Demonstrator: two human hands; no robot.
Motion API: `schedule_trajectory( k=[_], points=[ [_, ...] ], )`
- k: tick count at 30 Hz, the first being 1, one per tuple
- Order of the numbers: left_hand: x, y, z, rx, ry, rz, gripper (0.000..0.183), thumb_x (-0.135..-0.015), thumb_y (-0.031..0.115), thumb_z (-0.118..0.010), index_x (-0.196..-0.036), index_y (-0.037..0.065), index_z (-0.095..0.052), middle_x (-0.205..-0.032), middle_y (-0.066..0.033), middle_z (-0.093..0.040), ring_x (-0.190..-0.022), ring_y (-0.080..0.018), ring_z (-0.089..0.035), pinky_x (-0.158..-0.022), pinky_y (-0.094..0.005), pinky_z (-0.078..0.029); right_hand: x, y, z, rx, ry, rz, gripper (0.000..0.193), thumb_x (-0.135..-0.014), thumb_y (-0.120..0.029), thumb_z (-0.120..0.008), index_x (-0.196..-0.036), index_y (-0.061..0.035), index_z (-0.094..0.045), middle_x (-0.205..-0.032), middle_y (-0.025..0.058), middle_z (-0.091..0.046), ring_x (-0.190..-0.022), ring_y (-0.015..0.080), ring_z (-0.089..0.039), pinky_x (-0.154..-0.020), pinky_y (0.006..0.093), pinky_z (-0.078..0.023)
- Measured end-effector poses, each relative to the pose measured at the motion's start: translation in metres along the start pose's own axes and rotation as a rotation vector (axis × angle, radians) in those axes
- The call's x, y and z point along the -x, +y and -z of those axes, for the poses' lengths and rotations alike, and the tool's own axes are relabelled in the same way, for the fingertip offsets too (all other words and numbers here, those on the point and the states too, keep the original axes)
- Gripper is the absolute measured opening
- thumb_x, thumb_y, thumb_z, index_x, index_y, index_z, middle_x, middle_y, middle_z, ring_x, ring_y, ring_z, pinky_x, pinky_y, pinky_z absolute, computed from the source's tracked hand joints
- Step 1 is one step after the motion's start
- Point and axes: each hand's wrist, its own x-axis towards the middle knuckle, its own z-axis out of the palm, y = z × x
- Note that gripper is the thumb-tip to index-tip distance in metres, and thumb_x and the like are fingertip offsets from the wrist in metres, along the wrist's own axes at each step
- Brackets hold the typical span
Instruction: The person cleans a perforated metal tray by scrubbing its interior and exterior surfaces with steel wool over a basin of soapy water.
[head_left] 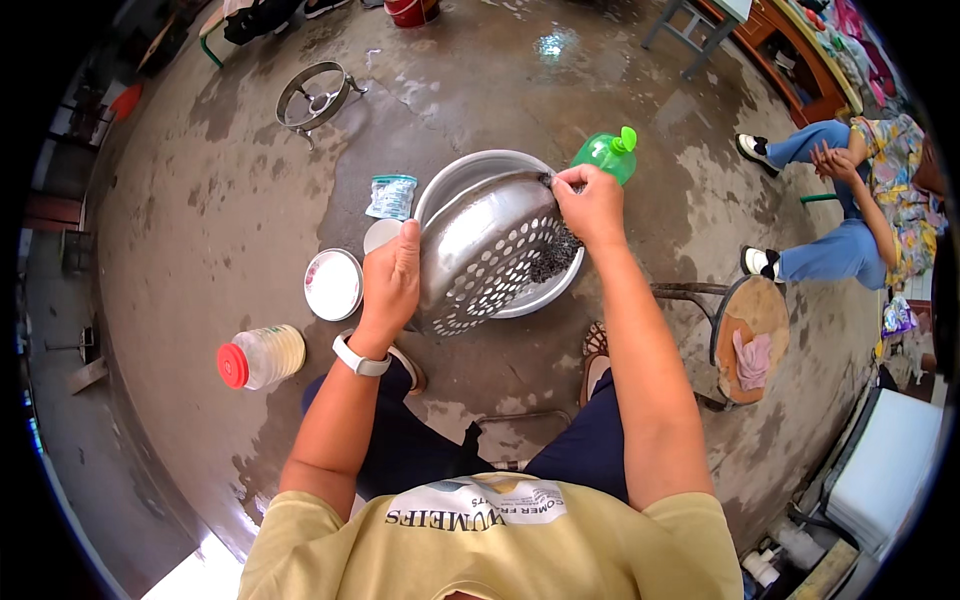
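A shiny metal steamer pan (478, 228) with a perforated bottom is tilted over a grey metal basin (462, 172) on the floor. My left hand (392, 280) grips its left side, thumb up and fingers mostly hidden behind. With fingers closed in a pinch, my right hand (592, 207) holds the upper right rim. A dark steel wool scrubber (552, 258) shows against the holes, below the right hand; whether the fingers touch it is hard to see. Just beyond that hand stands a green pump bottle (605, 155).
Left of the basin are a white plate stack (333, 285), a blue-white packet (391, 196) and a red-lidded jar (262, 357). A metal ring stand (318, 98) lies farther off. To the right stand a round stool (745, 335) with a pink cloth and a seated person (850, 205). The floor has wet patches.
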Motion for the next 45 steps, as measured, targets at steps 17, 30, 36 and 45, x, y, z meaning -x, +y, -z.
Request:
schedule_trajectory(
  k=[17, 30, 36, 45],
  points=[
    [-0.006, -0.004, -0.022, 0.0, 0.068, -0.012, 0.05, -0.099, 0.033, -0.039, -0.066, -0.003, -0.048, -0.054, -0.0075, -0.035, -0.053, -0.0148, -0.031, -0.048, -0.0339, -0.031, 0.057, -0.082, -0.038, -0.23, -0.026, 0.52, 0.01, -0.067, -0.001, -0.057, -0.068, -0.0101, -0.052, -0.065, 0.009, -0.056, -0.065, 0.0298, -0.058, -0.058, 0.0399, -0.047],
    [0.0, -0.002, -0.017, -0.107, -0.067, 0.003, 0.05, -0.099, 0.033, -0.04, -0.066, -0.003, -0.047, -0.053, -0.0084, -0.033, -0.052, -0.0157, -0.029, -0.047, -0.0348, -0.031, 0.021, -0.047, -0.024, -0.249, 0.082, 0.101, 0.01, -0.069, -0.006, -0.067, -0.068, -0.0053, -0.057, -0.066, 0.0046, -0.062, -0.06, 0.0142, -0.059, -0.059, 0.028, -0.047],
    [0.0, -0.003, -0.021, -0.033, 0.003, -0.014, 0.05, -0.1, 0.034, -0.039, -0.067, -0.003, -0.049, -0.053, -0.0073, -0.035, -0.053, -0.0156, -0.03, -0.049, -0.0345, -0.032, 0.057, -0.073, -0.038, -0.162, -0.063, 0.443, 0.01, -0.072, -0.005, -0.061, -0.068, -0.0078, -0.053, -0.064, 0.008, -0.06, -0.059, 0.0276, -0.06, -0.055, 0.0349, -0.047],
    [0.005, 0.003, -0.014, -0.077, -0.1, -0.005, 0.05, -0.1, 0.033, -0.039, -0.066, -0.003, -0.046, -0.054, -0.0065, -0.034, -0.054, -0.0146, -0.03, -0.048, -0.0338, -0.031, 0.01, -0.015, -0.022, -0.028, 0.172, 0.127, 0.016, -0.068, -0.005, -0.069, -0.067, -0.0063, -0.053, -0.061, 0.0069, -0.059, -0.054, 0.0215, -0.057, -0.054, 0.0334, -0.046]
  ],
)
